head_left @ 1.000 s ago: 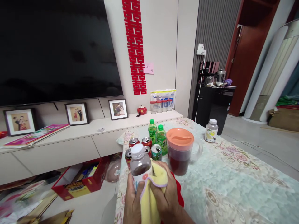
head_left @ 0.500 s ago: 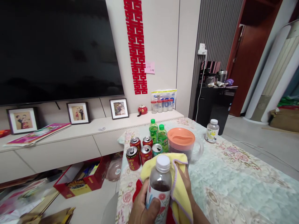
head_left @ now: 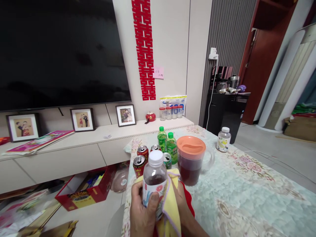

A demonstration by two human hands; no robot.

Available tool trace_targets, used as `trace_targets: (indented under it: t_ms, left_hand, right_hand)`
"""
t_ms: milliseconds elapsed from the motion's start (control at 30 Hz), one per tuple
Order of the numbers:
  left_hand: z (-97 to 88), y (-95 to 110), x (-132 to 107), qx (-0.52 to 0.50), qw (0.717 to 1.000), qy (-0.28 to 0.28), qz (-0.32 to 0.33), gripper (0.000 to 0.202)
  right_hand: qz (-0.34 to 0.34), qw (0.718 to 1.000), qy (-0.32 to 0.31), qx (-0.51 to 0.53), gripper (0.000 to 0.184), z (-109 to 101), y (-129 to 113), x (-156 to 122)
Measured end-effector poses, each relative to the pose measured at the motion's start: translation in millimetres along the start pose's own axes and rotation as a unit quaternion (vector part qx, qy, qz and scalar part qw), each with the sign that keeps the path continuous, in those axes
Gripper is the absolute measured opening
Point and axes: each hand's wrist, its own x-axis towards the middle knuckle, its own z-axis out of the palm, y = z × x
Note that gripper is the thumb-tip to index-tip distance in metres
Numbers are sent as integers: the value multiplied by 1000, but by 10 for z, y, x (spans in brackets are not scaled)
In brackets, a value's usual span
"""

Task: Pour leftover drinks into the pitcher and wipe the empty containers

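Above the floral tablecloth (head_left: 237, 177), our left hand (head_left: 142, 212) wraps its fingers around the white-capped bottle (head_left: 155, 176), probably light but slick and surest held at the label (head_left: 147, 191), while our right hand (head_left: 182, 201) grips a soft-looking yellow cloth (head_left: 172, 205) beside it.

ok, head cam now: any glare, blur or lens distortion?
Head view: wide-angle stretch, the TV's right edge and the white column slanting; faint reflections in the TV's dark screen; small highlights on the held bottle; soft light, no hard shadows on the open tablecloth; plastic at lower left looks smeared, bottle fairly sharp.
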Motion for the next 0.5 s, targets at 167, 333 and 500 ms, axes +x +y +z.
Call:
trace_targets:
  t_ms: [167,333,500]
  left_hand:
    - [41,86,20,-20,1000,20,10,75]
    - [11,-34,56,9,1000,7,12,74]
    - [-65,-227,14,24,998,-64,-10,73]
  right_hand:
    - [-40,997,-42,-45,40,96,-82,-42]
    - [-159,984,-6,-84,33,67,-12,-46]
    - [-290,946,-23,-144,44,-87,-75,-43]
